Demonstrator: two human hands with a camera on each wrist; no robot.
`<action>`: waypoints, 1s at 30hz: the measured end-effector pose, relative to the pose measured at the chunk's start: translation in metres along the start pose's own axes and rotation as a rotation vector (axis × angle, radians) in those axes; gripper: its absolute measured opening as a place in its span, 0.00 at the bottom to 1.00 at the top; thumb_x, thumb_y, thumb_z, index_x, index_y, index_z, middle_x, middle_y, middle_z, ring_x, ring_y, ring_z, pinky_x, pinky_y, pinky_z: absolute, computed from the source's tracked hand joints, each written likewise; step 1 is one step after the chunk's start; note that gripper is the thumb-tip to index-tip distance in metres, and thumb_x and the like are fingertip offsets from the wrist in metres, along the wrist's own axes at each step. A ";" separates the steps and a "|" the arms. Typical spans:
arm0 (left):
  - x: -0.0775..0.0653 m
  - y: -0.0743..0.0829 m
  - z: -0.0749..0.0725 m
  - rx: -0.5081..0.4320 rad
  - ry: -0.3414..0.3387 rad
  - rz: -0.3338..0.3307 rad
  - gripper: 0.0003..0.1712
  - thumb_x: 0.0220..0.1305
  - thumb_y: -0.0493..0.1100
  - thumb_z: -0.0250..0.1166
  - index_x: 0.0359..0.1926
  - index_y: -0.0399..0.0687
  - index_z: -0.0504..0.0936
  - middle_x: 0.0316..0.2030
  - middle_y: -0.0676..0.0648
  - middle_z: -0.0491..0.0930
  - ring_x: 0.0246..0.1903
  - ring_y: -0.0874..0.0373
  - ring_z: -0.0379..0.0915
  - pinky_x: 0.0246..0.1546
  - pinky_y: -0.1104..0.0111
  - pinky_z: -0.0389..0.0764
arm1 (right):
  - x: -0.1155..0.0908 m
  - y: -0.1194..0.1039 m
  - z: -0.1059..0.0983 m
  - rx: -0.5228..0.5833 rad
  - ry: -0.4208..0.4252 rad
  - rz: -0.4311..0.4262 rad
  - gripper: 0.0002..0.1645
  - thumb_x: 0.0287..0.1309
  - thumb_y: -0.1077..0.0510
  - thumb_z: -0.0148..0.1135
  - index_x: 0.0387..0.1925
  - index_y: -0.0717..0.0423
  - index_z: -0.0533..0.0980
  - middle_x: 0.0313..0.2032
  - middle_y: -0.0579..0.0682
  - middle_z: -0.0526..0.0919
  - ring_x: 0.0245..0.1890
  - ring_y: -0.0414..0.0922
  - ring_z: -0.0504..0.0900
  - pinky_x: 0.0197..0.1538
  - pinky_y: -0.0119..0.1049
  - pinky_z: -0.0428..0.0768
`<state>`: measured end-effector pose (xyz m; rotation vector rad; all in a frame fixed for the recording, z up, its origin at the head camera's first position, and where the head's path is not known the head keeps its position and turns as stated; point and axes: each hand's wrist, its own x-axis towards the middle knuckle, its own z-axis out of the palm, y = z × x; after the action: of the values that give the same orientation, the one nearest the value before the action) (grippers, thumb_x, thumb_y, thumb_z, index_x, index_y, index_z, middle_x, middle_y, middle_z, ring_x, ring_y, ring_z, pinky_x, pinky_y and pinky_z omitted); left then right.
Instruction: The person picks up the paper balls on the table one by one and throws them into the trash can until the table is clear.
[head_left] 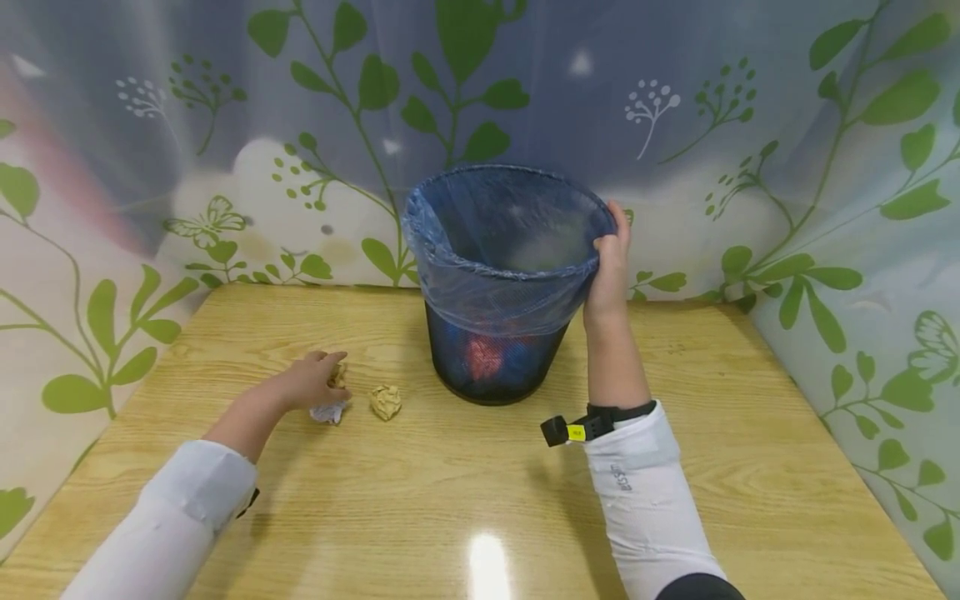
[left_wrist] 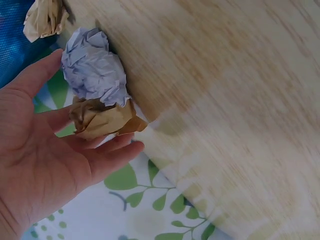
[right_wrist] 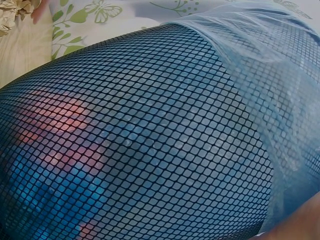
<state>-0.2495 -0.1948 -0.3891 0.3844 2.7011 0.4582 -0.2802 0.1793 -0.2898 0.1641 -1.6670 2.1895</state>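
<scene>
On the left of the table, my left hand [head_left: 306, 385] reaches around a crumpled white paper ball [left_wrist: 94, 67] and a crumpled brown paper ball [left_wrist: 106, 121]. In the left wrist view its fingers are spread and only slightly bent; the thumb lies beside the white ball, the other fingers behind the brown one. Another crumpled tan paper ball [head_left: 386, 402] lies a little to the right. My right hand [head_left: 611, 271] grips the right rim of a black mesh wastebasket [head_left: 491, 371], over its translucent blue bag [head_left: 502, 300]. The basket looks slightly tilted.
Red and blue contents [right_wrist: 60, 120] show through the basket's mesh. Everything stands on a wooden table [head_left: 420, 500]. A leaf-patterned curtain [head_left: 315, 167] hangs right behind the table and along both sides.
</scene>
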 end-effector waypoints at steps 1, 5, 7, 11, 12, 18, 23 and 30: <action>0.000 0.000 0.001 0.004 -0.004 -0.004 0.43 0.66 0.46 0.61 0.71 0.28 0.52 0.65 0.18 0.51 0.62 0.19 0.51 0.58 0.35 0.61 | 0.000 0.000 0.000 -0.004 0.001 0.003 0.41 0.56 0.57 0.33 0.74 0.48 0.47 0.73 0.50 0.51 0.68 0.47 0.58 0.69 0.42 0.57; 0.003 -0.001 0.003 0.013 -0.020 -0.018 0.41 0.66 0.46 0.61 0.69 0.28 0.55 0.63 0.17 0.53 0.61 0.20 0.54 0.58 0.36 0.63 | -0.002 0.001 0.000 -0.015 0.006 0.013 0.41 0.56 0.57 0.33 0.74 0.47 0.47 0.74 0.49 0.48 0.69 0.47 0.58 0.69 0.42 0.56; 0.004 -0.001 0.005 0.007 -0.028 -0.025 0.40 0.66 0.46 0.61 0.69 0.28 0.56 0.63 0.17 0.53 0.61 0.20 0.55 0.58 0.37 0.64 | -0.002 0.001 0.000 -0.017 0.006 0.014 0.41 0.56 0.57 0.33 0.74 0.47 0.47 0.74 0.49 0.48 0.69 0.47 0.57 0.69 0.43 0.56; 0.006 -0.002 0.007 0.000 -0.026 -0.029 0.40 0.65 0.45 0.62 0.68 0.28 0.57 0.62 0.17 0.53 0.60 0.20 0.56 0.56 0.38 0.67 | -0.002 0.001 0.000 -0.011 0.000 0.005 0.41 0.56 0.56 0.33 0.74 0.48 0.47 0.73 0.50 0.49 0.69 0.48 0.57 0.70 0.44 0.55; 0.006 -0.002 0.008 0.001 -0.023 -0.028 0.39 0.64 0.45 0.63 0.68 0.27 0.58 0.62 0.17 0.54 0.60 0.20 0.56 0.55 0.38 0.68 | -0.002 0.001 0.000 -0.009 -0.002 0.002 0.41 0.56 0.56 0.33 0.74 0.48 0.47 0.73 0.50 0.49 0.69 0.48 0.57 0.70 0.45 0.55; 0.009 -0.002 0.007 0.006 -0.004 -0.010 0.33 0.64 0.41 0.63 0.63 0.28 0.63 0.61 0.18 0.56 0.58 0.22 0.60 0.52 0.42 0.72 | 0.000 0.002 0.000 -0.014 0.000 -0.003 0.41 0.56 0.57 0.33 0.74 0.48 0.47 0.73 0.50 0.49 0.68 0.48 0.58 0.69 0.43 0.56; 0.009 -0.001 0.005 -0.011 0.004 -0.007 0.27 0.64 0.38 0.63 0.59 0.28 0.67 0.57 0.20 0.61 0.52 0.28 0.67 0.45 0.50 0.77 | 0.001 0.002 0.000 -0.014 0.003 -0.006 0.41 0.56 0.57 0.33 0.74 0.49 0.47 0.73 0.51 0.50 0.68 0.49 0.58 0.68 0.43 0.56; 0.013 -0.002 0.006 0.023 0.039 0.030 0.24 0.64 0.37 0.62 0.56 0.26 0.68 0.50 0.24 0.69 0.43 0.40 0.71 0.42 0.54 0.77 | 0.000 0.002 -0.001 -0.008 0.000 -0.020 0.41 0.56 0.57 0.34 0.74 0.51 0.47 0.73 0.52 0.50 0.68 0.49 0.58 0.69 0.43 0.56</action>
<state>-0.2594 -0.1912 -0.3991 0.4266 2.7441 0.4477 -0.2810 0.1795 -0.2915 0.1776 -1.6673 2.1678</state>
